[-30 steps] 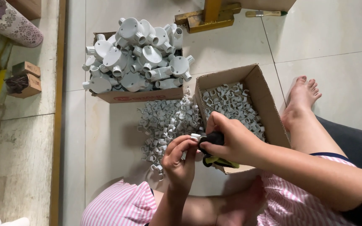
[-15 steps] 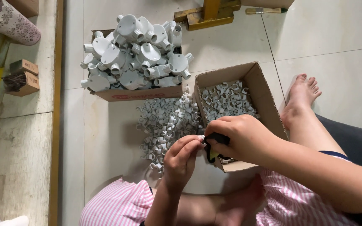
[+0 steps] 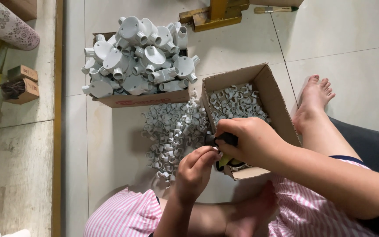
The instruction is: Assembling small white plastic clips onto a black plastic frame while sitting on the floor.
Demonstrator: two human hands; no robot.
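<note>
Black-handled tool [image 3: 225, 139] clenched in right hand [image 3: 248, 140]; left hand [image 3: 194, 169] fingers pinch its tip.

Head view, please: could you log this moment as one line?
right hand: grips black-yellow tool | left hand: fingertips at tool tip | beside: open clip box, loose clip pile

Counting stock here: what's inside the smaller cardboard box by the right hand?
The smaller cardboard box holds small grey pipe clips; the right hand covers its near end.
</note>
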